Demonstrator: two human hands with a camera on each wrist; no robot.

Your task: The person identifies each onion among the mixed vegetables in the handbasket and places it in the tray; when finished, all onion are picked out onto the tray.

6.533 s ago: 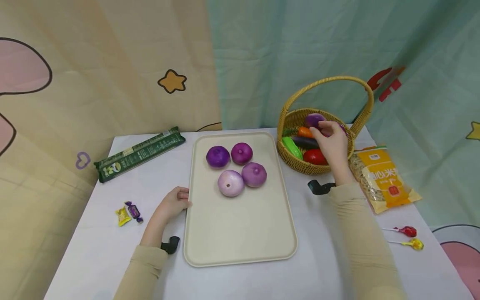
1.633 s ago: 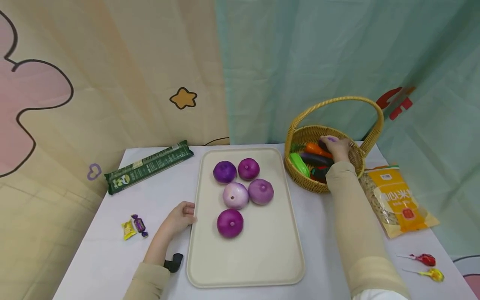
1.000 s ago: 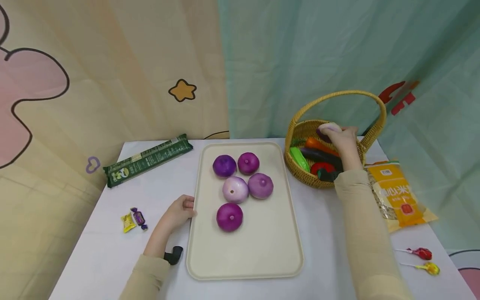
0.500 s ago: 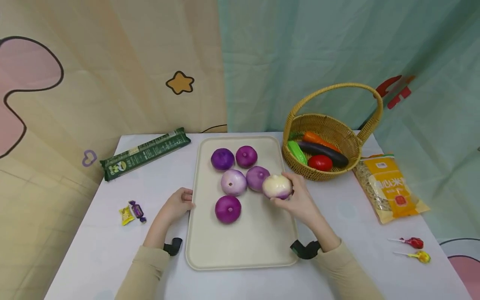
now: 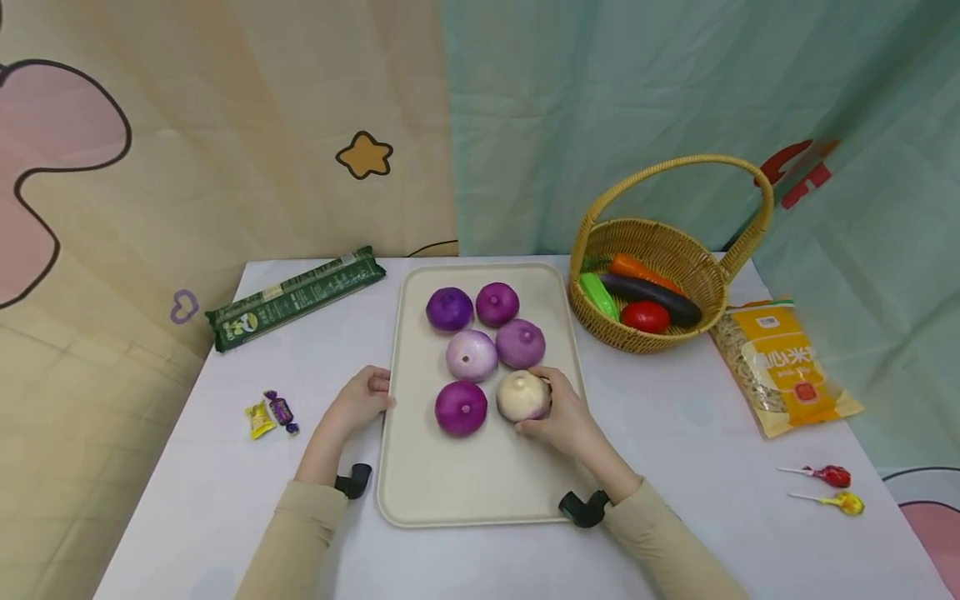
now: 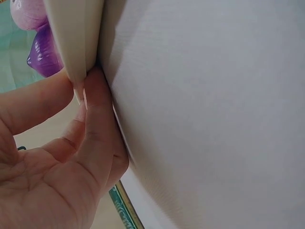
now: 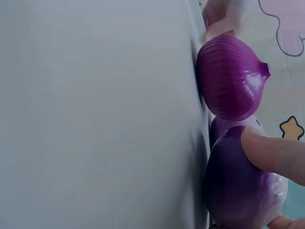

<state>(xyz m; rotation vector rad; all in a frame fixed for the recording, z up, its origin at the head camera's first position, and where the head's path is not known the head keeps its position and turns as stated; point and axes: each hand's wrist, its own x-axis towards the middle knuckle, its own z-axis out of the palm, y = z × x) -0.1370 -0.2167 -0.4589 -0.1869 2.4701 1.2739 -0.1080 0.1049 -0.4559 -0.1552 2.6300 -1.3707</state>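
Observation:
My right hand (image 5: pixel 566 417) grips a cream-topped onion (image 5: pixel 520 396) with a purple underside, down at the tray's surface. In the right wrist view the thumb (image 7: pixel 276 155) presses the purple side of this onion (image 7: pixel 238 183). Just left of it sits a magenta onion (image 5: pixel 461 408). Behind these are a pale lilac onion (image 5: pixel 471 356), a mauve onion (image 5: pixel 521 343), a dark purple onion (image 5: pixel 449 309) and another magenta onion (image 5: pixel 497 303). My left hand (image 5: pixel 360 402) pinches the left rim of the cream tray (image 5: pixel 472 487); its fingers (image 6: pixel 97 119) reach under the edge.
Behind and right of the tray stands a handled wicker basket (image 5: pixel 630 337) holding an eggplant (image 5: pixel 637 290), carrot (image 5: pixel 637 268), green pepper (image 5: pixel 597 296) and tomato (image 5: pixel 645 317). Around lie a yellow bag (image 5: pixel 787 367), lollipops (image 5: pixel 832 476), wrapped candies (image 5: pixel 281 412) and a green packet (image 5: pixel 296 298).
My right hand took the cream-topped onion out of the basket, carried it left and lowered it onto the tray. Earlier, the nearer magenta onion appeared there. My left hand stayed at the rim.

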